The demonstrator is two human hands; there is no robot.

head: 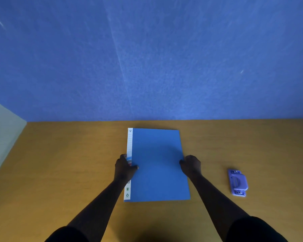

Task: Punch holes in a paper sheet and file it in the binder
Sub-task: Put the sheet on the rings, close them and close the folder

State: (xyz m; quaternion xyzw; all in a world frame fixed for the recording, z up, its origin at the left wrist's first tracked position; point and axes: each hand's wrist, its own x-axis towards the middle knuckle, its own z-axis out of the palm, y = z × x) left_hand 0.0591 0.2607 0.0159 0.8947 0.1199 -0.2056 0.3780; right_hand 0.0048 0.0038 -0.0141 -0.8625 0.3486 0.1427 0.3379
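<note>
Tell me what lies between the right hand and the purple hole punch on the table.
Nothing: in the head view only bare brown table separates the right hand from the purple hole punch.

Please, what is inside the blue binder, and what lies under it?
The blue binder is closed, so its contents are hidden. It lies flat on the wooden table. The left hand holds its spine edge, the right hand its opposite edge. No loose sheet shows.
</note>
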